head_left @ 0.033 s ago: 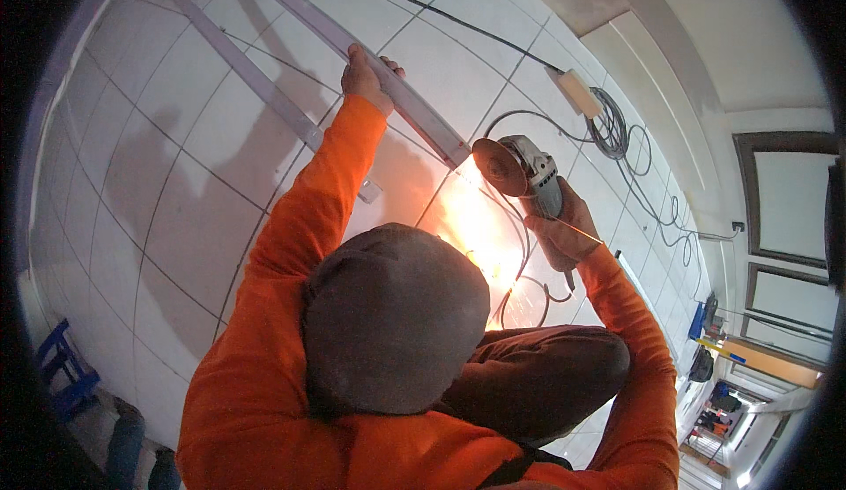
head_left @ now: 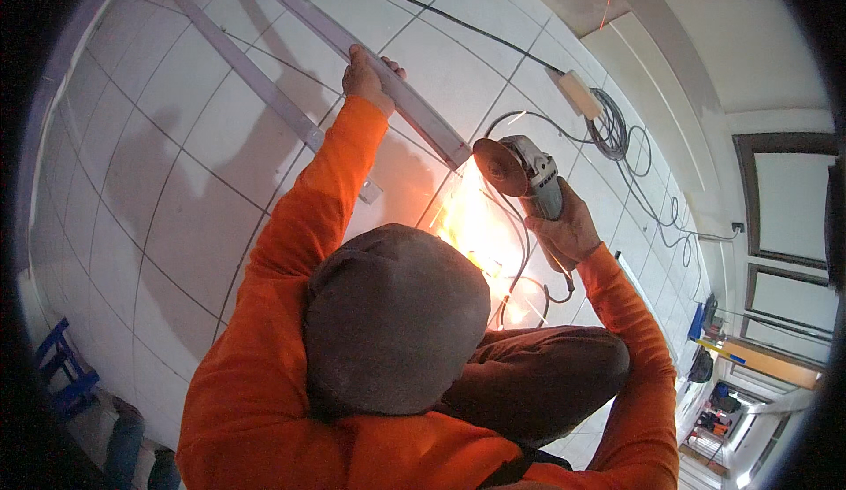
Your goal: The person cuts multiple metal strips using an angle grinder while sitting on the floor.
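Observation:
My left hand (head_left: 367, 83) is wrapped round a long pale metal bar (head_left: 427, 122), a little way back from its near end. In my right hand (head_left: 571, 226) is an angle grinder (head_left: 545, 195) with a grey body, its reddish-brown disc (head_left: 499, 167) facing the bar. The disc's edge is at the bar's near end, and bright sparks (head_left: 476, 221) stream from there down toward my bent knee. A second pale bar (head_left: 256, 80) lies on the floor left of the first, partly hidden behind my left sleeve.
White floor tiles (head_left: 189, 239) spread around me. A black cable (head_left: 441, 10) runs to a beige block (head_left: 579, 93) beside a coiled cable (head_left: 610, 124). Another cable loops under the grinder. Cabinets or doors (head_left: 784, 195) line the right, and a blue stool-like object (head_left: 66, 371) stands lower left.
The spark shower has changed shape and spread slightly, with a stray streak now near the wall at upper right. Both hands, the bar and the grinder hold nearly the same place.

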The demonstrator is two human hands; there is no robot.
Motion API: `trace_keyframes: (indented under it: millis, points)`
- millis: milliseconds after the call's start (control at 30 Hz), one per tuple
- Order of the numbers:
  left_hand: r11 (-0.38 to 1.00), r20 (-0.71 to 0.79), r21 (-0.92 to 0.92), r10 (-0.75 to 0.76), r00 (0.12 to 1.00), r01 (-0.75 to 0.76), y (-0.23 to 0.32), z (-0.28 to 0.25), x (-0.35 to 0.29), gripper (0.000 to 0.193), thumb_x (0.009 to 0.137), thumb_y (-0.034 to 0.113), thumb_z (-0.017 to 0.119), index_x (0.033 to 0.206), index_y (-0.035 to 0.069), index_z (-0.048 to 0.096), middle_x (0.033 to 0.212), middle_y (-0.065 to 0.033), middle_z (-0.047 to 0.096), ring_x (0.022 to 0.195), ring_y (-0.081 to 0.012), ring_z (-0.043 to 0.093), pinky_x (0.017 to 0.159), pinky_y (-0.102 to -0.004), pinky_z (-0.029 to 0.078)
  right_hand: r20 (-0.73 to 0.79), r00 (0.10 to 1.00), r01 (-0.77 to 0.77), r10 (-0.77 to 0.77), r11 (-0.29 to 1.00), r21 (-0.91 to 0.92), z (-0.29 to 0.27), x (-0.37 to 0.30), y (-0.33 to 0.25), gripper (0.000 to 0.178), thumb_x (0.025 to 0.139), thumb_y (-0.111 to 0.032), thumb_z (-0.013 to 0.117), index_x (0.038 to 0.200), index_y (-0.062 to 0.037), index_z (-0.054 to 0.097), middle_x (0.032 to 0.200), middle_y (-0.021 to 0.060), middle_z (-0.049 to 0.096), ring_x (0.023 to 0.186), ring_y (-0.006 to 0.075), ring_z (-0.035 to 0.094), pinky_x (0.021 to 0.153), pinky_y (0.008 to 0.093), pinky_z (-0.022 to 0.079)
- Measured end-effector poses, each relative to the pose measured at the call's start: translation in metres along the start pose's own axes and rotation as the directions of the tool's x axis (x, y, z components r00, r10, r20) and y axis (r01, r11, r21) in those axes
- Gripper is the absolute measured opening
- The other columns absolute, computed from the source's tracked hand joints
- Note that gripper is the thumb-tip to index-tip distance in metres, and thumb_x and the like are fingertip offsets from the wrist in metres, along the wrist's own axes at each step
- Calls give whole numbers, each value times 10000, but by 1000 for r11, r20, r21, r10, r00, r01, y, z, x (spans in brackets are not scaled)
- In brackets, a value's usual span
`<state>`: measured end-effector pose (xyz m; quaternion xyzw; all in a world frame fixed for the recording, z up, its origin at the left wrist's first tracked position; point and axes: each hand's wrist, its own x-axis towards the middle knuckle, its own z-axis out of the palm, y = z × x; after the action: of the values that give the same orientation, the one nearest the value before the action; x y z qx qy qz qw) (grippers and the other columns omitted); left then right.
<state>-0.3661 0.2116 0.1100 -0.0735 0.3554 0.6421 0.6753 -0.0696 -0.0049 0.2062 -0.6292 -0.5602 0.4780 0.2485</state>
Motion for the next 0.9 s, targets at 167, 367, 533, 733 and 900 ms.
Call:
trace_keyframes:
  millis: [167, 367, 533, 733, 900]
  points:
    - [1000, 12, -27, 0, 1000, 0, -4, -3, 2, 355, 992, 455, 400, 1023, 102, 422, 762, -80, 512, 624, -234, 520, 593, -411, 485, 2, 1000, 6, -6, 1000, 18, 4, 0, -10, 680, 673, -221, 834, 1208, 5, 481, 1099, 105, 607, 982, 189, 576, 900, 317, 467]
    - [999, 0, 12, 35, 999, -35, -8, -5, 3, 376, 988, 472, 400, 1021, 98, 420, 757, -82, 507, 626, -232, 520, 590, -404, 479, 20, 999, 22, -26, 984, 175, 4, 1, -11, 696, 679, -193, 832, 1240, -2, 466, 1120, 102, 595, 1021, 186, 564, 916, 312, 459]
    - [999, 37, -35, 18, 999, -17, -11, -7, 3, 368, 995, 462, 390, 1013, 96, 418, 752, -88, 500, 637, -232, 521, 587, -391, 477, 1, 1000, 3, -3, 1000, 21, 1, 4, -4, 677, 675, -146, 818, 1241, -11, 472, 1115, 101, 599, 1019, 176, 566, 915, 313, 457]
    - [999, 57, -48, 5, 998, -2, -10, -6, 0, 349, 1003, 442, 378, 1017, 95, 420, 758, -92, 495, 647, -231, 512, 600, -394, 480, 8, 1000, -3, 2, 998, 62, 2, 7, -2, 665, 676, -171, 807, 1229, -5, 478, 1116, 104, 602, 1021, 181, 568, 924, 316, 449]
    - [999, 35, -39, 21, 999, -20, -13, -3, -3, 351, 1002, 442, 378, 1011, 93, 420, 755, -89, 490, 638, -229, 507, 599, -395, 478, 17, 1000, 2, -3, 998, 70, 3, 6, -10, 665, 678, -188, 805, 1228, -5, 478, 1112, 98, 600, 1016, 182, 569, 920, 311, 450]
